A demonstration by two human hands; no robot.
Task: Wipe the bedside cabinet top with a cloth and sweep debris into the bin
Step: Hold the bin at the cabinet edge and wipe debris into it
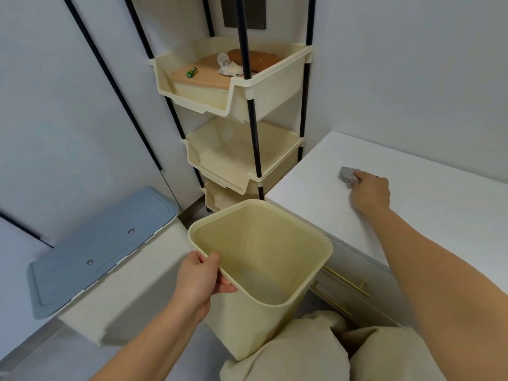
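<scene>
The white bedside cabinet top [316, 193] fills the right of the view. My right hand [369, 193] rests on it, shut on a small grey cloth [347, 176] pressed against the surface. My left hand [199, 279] grips the near-left rim of a cream plastic bin [264, 273], thumb inside the rim. The bin is held upright beside the cabinet's left front edge, its opening a little below the top. It looks empty inside. No debris shows on the cabinet top.
A cream three-tier rack [239, 105] on black poles stands behind the bin, its top tray holding a green battery, crumpled wrapper and brown items. A white box with a blue lid [104, 243] sits at left. Cabinet drawers with gold handles [346, 281] lie below; my knees are at bottom.
</scene>
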